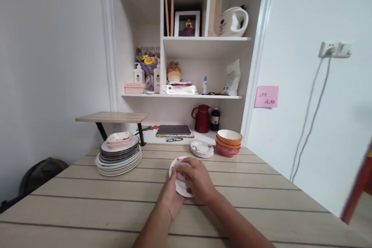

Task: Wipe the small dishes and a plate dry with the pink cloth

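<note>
A small white saucer [183, 190] with red flower marks is tilted up above the middle of the table. My left hand [171, 197] grips it from below and along its left side, thumb over the face. Against the saucer's face, my right hand [200, 178] presses with bent fingers. Under those fingers is a crumpled white wipe [180, 176], mostly hidden, so its exact kind is hard to make out. Just beyond my hands lies a low stack of similar flowered saucers [202, 148].
Stacked plates [118, 162] with small pink-rimmed dishes [119, 138] on top stand at left, beside a raised wooden shelf [112, 116]. Orange and red bowls [228, 143] are stacked at right. Behind are a laptop [173, 130], glasses [174, 139] and a red jug [202, 119].
</note>
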`<state>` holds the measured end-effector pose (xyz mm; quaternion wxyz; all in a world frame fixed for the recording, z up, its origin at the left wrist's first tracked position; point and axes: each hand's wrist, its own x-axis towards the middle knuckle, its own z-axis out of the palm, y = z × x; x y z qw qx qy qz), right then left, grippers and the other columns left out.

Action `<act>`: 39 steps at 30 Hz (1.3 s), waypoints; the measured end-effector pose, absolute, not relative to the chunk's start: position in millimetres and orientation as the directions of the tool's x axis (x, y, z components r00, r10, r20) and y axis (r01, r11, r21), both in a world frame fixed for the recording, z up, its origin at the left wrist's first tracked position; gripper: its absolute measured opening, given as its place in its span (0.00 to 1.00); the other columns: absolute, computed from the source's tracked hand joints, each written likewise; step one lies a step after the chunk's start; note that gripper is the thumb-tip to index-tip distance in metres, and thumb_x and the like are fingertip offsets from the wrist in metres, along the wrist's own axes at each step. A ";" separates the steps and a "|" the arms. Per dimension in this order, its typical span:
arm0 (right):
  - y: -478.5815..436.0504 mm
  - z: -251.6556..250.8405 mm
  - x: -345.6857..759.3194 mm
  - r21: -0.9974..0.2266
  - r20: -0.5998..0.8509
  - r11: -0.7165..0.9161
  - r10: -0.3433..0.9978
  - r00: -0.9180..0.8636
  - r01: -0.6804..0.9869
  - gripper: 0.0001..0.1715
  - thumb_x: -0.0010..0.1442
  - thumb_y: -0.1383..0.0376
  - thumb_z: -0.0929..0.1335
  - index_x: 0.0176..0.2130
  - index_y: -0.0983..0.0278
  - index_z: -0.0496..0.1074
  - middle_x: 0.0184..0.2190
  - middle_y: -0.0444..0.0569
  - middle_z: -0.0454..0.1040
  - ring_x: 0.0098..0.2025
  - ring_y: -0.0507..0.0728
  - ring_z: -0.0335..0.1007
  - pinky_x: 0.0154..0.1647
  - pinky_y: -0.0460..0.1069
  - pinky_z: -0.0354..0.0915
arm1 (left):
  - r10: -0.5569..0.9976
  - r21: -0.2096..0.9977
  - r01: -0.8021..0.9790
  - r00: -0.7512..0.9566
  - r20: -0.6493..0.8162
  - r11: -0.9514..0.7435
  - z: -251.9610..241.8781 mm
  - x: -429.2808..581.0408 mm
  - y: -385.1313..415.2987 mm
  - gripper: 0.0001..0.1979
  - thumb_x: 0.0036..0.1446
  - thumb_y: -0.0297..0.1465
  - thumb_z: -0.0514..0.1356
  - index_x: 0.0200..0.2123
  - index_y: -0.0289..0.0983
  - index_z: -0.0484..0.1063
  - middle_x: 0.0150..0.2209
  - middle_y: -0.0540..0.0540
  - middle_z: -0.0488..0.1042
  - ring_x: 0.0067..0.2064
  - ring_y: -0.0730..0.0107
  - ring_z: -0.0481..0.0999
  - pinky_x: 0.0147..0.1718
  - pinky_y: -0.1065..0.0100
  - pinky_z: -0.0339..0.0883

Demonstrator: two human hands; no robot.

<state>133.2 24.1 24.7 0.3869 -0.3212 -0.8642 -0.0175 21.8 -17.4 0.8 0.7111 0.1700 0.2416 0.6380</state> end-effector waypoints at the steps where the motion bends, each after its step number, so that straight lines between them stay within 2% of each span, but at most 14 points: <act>1: 26.7 25.4 135.9 -0.230 0.688 0.772 0.559 -0.462 0.593 0.18 0.59 0.72 0.66 0.44 0.52 0.78 0.46 0.48 0.74 0.46 0.58 0.67 0.48 0.53 0.57 | 0.987 0.557 -0.817 0.085 -0.134 0.146 1.4 23.8 -18.2 0.22 0.61 0.43 0.58 0.50 0.33 0.72 0.40 0.39 0.81 0.36 0.59 0.79 0.36 0.61 0.69; 4: 35.3 25.6 143.4 -0.277 0.709 0.711 0.605 -0.362 0.647 0.18 0.61 0.71 0.66 0.45 0.52 0.77 0.47 0.49 0.74 0.47 0.59 0.67 0.49 0.54 0.56 | 0.983 0.578 -0.798 0.096 -0.156 0.170 4.0 27.5 -20.0 0.22 0.61 0.42 0.58 0.53 0.33 0.70 0.45 0.37 0.79 0.43 0.55 0.79 0.42 0.57 0.69; 8: 40.4 23.2 145.4 -0.325 0.732 0.673 0.624 -0.274 0.664 0.17 0.62 0.70 0.64 0.45 0.54 0.77 0.46 0.51 0.73 0.48 0.61 0.66 0.49 0.55 0.58 | 0.983 0.625 -0.762 0.091 -0.159 0.171 6.6 29.9 -21.7 0.22 0.62 0.41 0.57 0.53 0.34 0.70 0.47 0.37 0.79 0.47 0.54 0.78 0.45 0.57 0.69; 15: 34.6 19.9 133.2 -0.279 0.753 0.817 0.512 -0.412 0.505 0.18 0.61 0.69 0.65 0.49 0.54 0.74 0.51 0.51 0.69 0.51 0.60 0.65 0.50 0.55 0.62 | 0.996 0.652 -0.753 0.081 -0.043 0.089 4.4 33.8 -26.9 0.21 0.59 0.40 0.61 0.52 0.34 0.71 0.46 0.37 0.79 0.45 0.57 0.79 0.42 0.61 0.69; 18: 35.6 21.5 134.5 -0.268 0.743 0.835 0.497 -0.448 0.480 0.19 0.61 0.70 0.65 0.50 0.55 0.73 0.52 0.52 0.69 0.53 0.61 0.64 0.52 0.55 0.61 | 0.994 0.612 -0.785 0.110 -0.020 0.099 5.0 35.9 -25.7 0.22 0.60 0.41 0.60 0.52 0.34 0.71 0.46 0.37 0.79 0.46 0.57 0.78 0.43 0.60 0.69; 24: 45.9 20.9 152.5 -0.289 0.675 0.709 0.628 -0.388 0.644 0.21 0.57 0.72 0.66 0.49 0.57 0.74 0.51 0.53 0.70 0.51 0.62 0.66 0.52 0.57 0.62 | 1.000 0.394 -0.918 -0.025 0.019 -0.030 16.6 27.5 -19.8 0.21 0.66 0.38 0.52 0.57 0.36 0.68 0.50 0.38 0.78 0.52 0.59 0.76 0.50 0.59 0.67; 29: 37.2 20.1 146.5 -0.233 0.645 0.768 0.581 -0.496 0.596 0.22 0.57 0.73 0.65 0.48 0.56 0.74 0.47 0.51 0.72 0.48 0.61 0.68 0.49 0.56 0.62 | 0.997 0.355 -0.932 -0.082 -0.001 -0.076 19.2 12.5 -19.3 0.22 0.67 0.39 0.49 0.56 0.32 0.68 0.48 0.37 0.79 0.49 0.59 0.77 0.50 0.60 0.68; 33: 17.0 24.5 126.3 -0.185 0.662 0.823 0.508 -0.550 0.537 0.23 0.55 0.75 0.65 0.46 0.55 0.76 0.47 0.50 0.72 0.48 0.61 0.66 0.50 0.56 0.60 | 0.997 0.362 -0.931 -0.067 -0.030 -0.052 15.9 9.4 -20.5 0.25 0.66 0.43 0.49 0.54 0.30 0.70 0.46 0.37 0.79 0.48 0.61 0.77 0.49 0.65 0.68; 37: 9.0 27.2 118.4 -0.235 0.694 0.876 0.455 -0.558 0.422 0.24 0.56 0.75 0.64 0.47 0.54 0.75 0.49 0.49 0.71 0.50 0.60 0.65 0.49 0.54 0.60 | 0.997 0.392 -0.918 0.034 -0.063 0.056 13.3 15.3 -25.9 0.30 0.61 0.50 0.53 0.53 0.30 0.71 0.44 0.36 0.79 0.49 0.56 0.77 0.49 0.62 0.68; 39: 11.6 27.6 121.7 -0.259 0.711 0.859 0.479 -0.515 0.441 0.24 0.57 0.74 0.64 0.48 0.53 0.75 0.50 0.49 0.70 0.52 0.60 0.64 0.50 0.54 0.59 | 0.991 0.429 -0.893 0.120 -0.064 0.135 10.7 21.5 -28.0 0.32 0.59 0.52 0.53 0.54 0.32 0.70 0.46 0.36 0.79 0.50 0.55 0.76 0.48 0.61 0.68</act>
